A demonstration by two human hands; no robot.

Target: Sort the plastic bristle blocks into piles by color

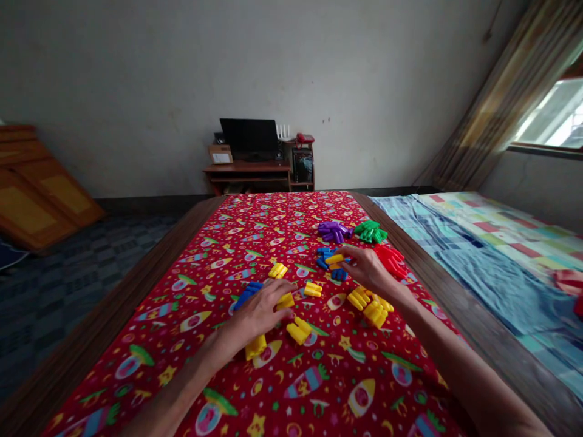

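Observation:
My right hand (368, 267) is closed in a pinch on a yellow plastic block (335, 259) with rounded ends. It is above a small pile of blue blocks (321, 257). My left hand (260, 308) curls its thumb and fingers around another yellow block (286, 300) at the table; the hand covers part of it. Beside that hand lie a blue block group (247, 294) and several loose yellow blocks (299, 331). A yellow pile (374, 308) sits below my right wrist.
Purple blocks (334, 231), green blocks (371, 231) and red blocks (390, 261) lie in separate piles along the right side of the red patterned cloth (200, 364). A bed (492, 255) stands to the right. A desk with a monitor (250, 138) is against the wall.

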